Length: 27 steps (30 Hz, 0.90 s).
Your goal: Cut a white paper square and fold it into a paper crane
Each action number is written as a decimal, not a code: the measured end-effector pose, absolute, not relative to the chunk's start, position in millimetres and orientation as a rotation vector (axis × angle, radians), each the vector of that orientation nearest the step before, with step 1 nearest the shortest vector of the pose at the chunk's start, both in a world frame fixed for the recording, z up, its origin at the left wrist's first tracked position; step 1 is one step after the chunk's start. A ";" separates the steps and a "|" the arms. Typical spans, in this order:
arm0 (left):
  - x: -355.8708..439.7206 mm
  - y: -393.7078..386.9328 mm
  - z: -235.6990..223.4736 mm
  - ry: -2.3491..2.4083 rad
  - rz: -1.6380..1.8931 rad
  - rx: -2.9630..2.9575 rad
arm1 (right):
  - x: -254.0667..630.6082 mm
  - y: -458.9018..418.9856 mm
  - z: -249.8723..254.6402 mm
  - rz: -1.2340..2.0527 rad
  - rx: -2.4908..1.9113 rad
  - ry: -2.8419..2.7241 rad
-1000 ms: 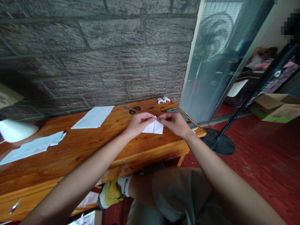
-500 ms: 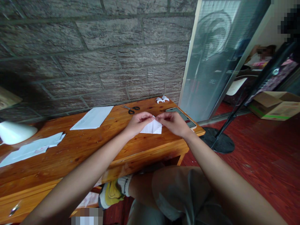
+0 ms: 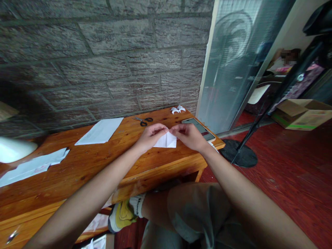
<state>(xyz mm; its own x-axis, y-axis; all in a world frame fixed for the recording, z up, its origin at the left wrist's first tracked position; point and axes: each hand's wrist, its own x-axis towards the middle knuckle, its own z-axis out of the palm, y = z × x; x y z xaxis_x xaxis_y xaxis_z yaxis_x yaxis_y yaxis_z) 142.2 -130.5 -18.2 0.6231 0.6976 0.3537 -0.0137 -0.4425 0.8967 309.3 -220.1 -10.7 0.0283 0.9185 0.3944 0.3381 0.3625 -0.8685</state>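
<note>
Left hand and right hand both pinch, thumb against fingers, on the top of a small creased white paper piece; fingertips of the two nearly meet there. Grip narrow, on the paper. Head view, only one: paper is at centre of frame, just below the middle, over the glossy orange-brown wooden desk, lower part fanning out below the fingers, vertical crease visible. Whether its bottom edge touches the desk, can't tell.

Right hand nearest to a flat rectangular smartphone with dark screen and pale rim, right of centre, partly covered by the hand. Above the hands, metal scissors with black loop handles, lying with blades to the left. Upper right of those, two small folded white paper shapes, side by side near the desk's far corner. Left of centre, flat stack of white paper sheets; lower left of it, overlapping long white paper pieces. Left edge, smooth white cone-shaped object, cut off by frame.

Behind desk, grey stone-block wall. Right side: round black stand base, brown cardboard box with flaps up, on dark red wooden floor.
</note>
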 end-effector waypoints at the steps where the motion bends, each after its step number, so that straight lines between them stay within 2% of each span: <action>1: 142.4 -130.3 -18.1 0.544 0.913 1.859 | 310.8 -220.0 -10.3 0.708 -1.164 -1.523; 8: 143.8 -131.4 -15.3 0.558 0.953 1.763 | 316.1 -222.5 -6.7 0.868 -1.163 -1.500; 16: 142.7 -130.0 -17.1 0.486 0.973 1.800 | 314.4 -222.4 -7.5 0.755 -1.213 -1.480; 22: 141.9 -130.6 -15.9 0.517 0.948 1.818 | 314.3 -224.7 -6.6 0.536 -1.312 -1.622; 27: 139.5 -130.6 -14.6 0.498 0.924 1.891 | 316.4 -224.5 -6.3 0.559 -1.285 -1.690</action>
<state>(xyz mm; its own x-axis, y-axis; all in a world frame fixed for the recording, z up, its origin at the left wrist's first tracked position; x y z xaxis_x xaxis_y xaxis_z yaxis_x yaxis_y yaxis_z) 139.5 -130.6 -14.6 0.6330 0.6681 0.3911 -0.0411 -0.4754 0.8788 316.4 -224.5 -6.3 -0.0417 0.9205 0.3885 0.5071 0.3545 -0.7856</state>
